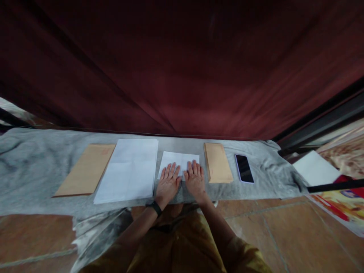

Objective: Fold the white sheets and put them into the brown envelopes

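My left hand [168, 182] and my right hand [195, 179] lie flat side by side, fingers stretched out, on the near part of a folded white sheet of paper [179, 159]. The sheet rests on a grey cloth [36, 163] spread over the floor. A black band sits on my left wrist. A stack of white paper sheets [129, 170] lies just left of my left hand. A stack of brown envelopes [217, 162] lies just right of my right hand.
A large brown envelope [85, 170] lies at the left of the cloth and a dark phone [244, 168] at the right. A dark red curtain [182, 64] hangs behind. Brown floor tiles [273, 231] border the cloth, with a white sheet [315, 168] and colourful printed paper [341, 204] at far right.
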The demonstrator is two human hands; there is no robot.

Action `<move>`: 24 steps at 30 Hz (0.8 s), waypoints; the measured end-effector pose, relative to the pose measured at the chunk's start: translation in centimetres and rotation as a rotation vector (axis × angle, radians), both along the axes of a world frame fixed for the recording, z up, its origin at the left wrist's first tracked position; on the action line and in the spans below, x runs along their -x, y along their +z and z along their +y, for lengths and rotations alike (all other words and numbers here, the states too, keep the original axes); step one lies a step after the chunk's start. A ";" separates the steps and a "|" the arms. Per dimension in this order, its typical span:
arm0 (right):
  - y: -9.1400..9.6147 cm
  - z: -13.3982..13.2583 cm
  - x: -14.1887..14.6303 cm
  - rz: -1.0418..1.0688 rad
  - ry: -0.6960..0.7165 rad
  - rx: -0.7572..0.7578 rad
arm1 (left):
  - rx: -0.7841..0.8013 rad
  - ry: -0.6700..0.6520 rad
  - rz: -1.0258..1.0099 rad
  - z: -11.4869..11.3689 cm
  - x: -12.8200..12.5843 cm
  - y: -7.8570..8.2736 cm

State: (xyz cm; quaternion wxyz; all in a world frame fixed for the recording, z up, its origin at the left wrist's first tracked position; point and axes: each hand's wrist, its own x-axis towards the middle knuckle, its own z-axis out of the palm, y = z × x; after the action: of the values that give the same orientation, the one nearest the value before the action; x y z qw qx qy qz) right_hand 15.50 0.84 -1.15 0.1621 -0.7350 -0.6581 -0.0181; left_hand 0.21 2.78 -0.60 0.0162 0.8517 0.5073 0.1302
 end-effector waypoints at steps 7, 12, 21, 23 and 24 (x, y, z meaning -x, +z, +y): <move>1.7 3.2 2.8 0.073 0.068 0.010 | 0.018 -0.038 0.043 0.2 0.3 -0.2; 0.9 4.3 3.6 0.069 0.098 0.032 | 0.021 -0.036 0.070 0.2 0.3 -0.4; -0.1 3.3 1.5 0.015 0.073 -0.011 | 0.002 -0.021 -0.001 0.2 0.1 -0.5; -0.1 3.1 1.0 0.006 0.057 -0.009 | 0.002 -0.018 -0.009 0.2 0.1 -0.4; -0.1 3.0 0.8 0.002 0.047 -0.007 | 0.003 -0.015 -0.010 0.2 0.1 -0.4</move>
State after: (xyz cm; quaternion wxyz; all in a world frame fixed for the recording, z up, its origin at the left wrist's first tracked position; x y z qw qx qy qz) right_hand 14.69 3.80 -1.24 0.1658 -0.7187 -0.6751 -0.0156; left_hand 0.16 2.95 -0.97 0.0211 0.8548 0.5011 0.1335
